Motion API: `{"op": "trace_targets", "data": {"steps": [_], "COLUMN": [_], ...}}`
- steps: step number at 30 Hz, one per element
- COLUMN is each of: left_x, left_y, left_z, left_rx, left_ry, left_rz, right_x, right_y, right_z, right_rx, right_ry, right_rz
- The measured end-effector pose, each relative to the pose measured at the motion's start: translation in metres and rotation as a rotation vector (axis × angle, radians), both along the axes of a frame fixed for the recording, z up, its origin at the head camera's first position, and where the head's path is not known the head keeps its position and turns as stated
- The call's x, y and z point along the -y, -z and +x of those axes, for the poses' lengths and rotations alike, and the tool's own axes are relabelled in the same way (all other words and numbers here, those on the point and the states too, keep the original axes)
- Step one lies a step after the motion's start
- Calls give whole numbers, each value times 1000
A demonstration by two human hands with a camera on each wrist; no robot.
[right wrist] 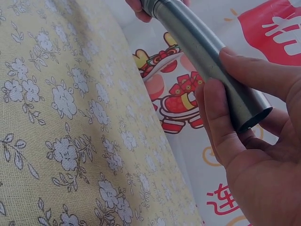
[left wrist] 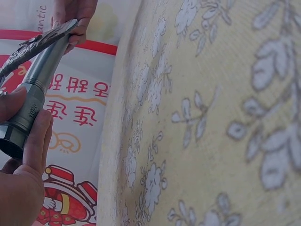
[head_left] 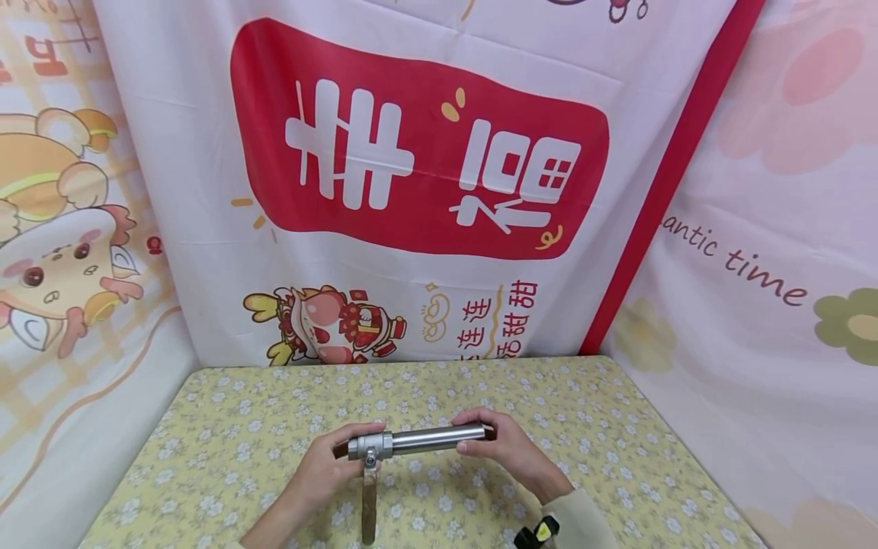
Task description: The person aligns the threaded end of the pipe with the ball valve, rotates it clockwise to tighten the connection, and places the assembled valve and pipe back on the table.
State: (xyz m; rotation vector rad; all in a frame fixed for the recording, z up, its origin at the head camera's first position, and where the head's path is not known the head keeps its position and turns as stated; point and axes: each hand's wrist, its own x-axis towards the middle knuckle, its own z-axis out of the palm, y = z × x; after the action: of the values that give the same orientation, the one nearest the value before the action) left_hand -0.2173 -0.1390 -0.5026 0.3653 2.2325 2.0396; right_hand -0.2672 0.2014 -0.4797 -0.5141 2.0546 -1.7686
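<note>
A steel pipe with a ball valve at its left end is held level above the table. My left hand grips the valve body between thumb and fingers, seen closely in the left wrist view. From the valve a long lever handle points toward me; its coating looks worn and brownish. My right hand grips the pipe's plain right end. The right wrist view shows that open, hollow end between thumb and fingers. The palms are partly hidden behind the metal.
A yellow flowered cloth covers the table. White printed curtains hang behind the table and along its left and right sides. A black band with a yellow-faced piece sits by the right sleeve.
</note>
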Motion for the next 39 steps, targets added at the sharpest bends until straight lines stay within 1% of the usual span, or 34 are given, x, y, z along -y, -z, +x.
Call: {"op": "trace_targets", "data": {"steps": [15,21,31,39], "left_x": [-1,-1,-1,-2], "left_y": [1,1,2,2], "left_z": [-1,-1,0,0], "left_rx": [9,13,3,0], "left_ry": [-12,-8,0,4], "left_rz": [-13,-4,2,7], "right_x": [1,2,0,0], "right_y": [-1,0,3,3], "right_z": [2,1,-1,-1], "right_rx": [6,24,26,22], "right_ry": [14,18,29,39], "right_rz": [23,6,8,10]}}
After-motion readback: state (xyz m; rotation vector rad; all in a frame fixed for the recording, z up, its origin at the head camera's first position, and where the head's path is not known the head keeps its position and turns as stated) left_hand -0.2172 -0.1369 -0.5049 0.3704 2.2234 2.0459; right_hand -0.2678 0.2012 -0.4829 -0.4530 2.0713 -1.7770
